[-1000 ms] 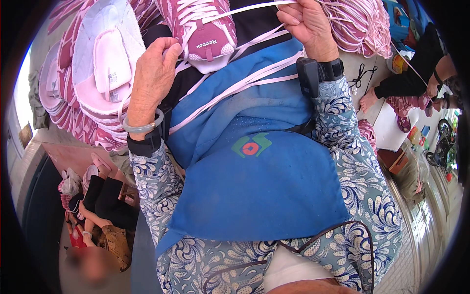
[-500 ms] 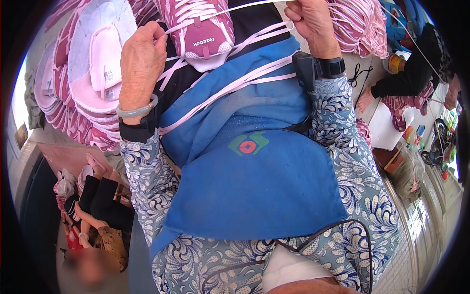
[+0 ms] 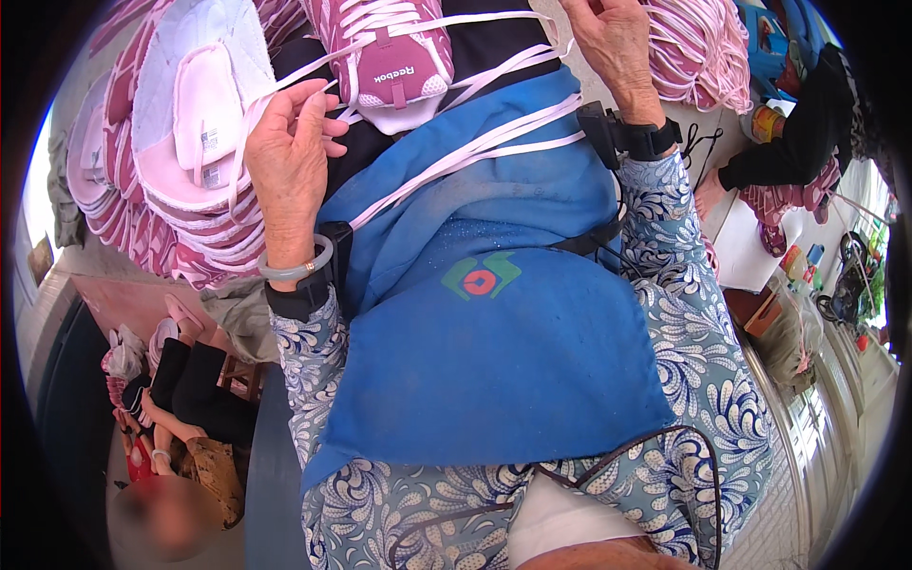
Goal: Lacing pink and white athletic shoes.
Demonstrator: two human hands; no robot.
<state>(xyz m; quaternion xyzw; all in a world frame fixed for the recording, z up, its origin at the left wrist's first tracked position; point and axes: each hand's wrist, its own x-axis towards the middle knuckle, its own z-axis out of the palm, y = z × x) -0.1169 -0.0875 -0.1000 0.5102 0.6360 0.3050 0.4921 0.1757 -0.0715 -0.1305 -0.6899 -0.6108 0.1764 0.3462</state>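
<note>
A dark pink and white sneaker (image 3: pixel 396 76), its white laces threaded across the tongue, lies heel toward me at the top of the view. Beside its left side is my left hand (image 3: pixel 293 142), fingers spread and holding nothing. One loose shoelace (image 3: pixel 313 66) runs from the shoe past those fingers and hangs down the stack at left. Beyond the shoe's right side, my right hand (image 3: pixel 613 47) is raised with its fingers apart; the upper edge cuts off the fingertips. Near it a lace curves loose. More pale pink laces (image 3: pixel 465 157) stretch over my blue apron (image 3: pixel 494 370).
Stacked pink shoe uppers with pale linings (image 3: pixel 157 142) rise at left. A thick bundle of pink laces (image 3: pixel 693 52) lies at upper right. One person (image 3: pixel 195 380) sits at lower left; another person's dark-clothed leg (image 3: pixel 793 138) reaches in at right, near a plastic bag (image 3: pixel 793 332).
Both hands have come off the pulled lace, which now hangs slack. My left hand has spread its fingers and moved slightly toward me; my right hand has risen toward the upper edge.
</note>
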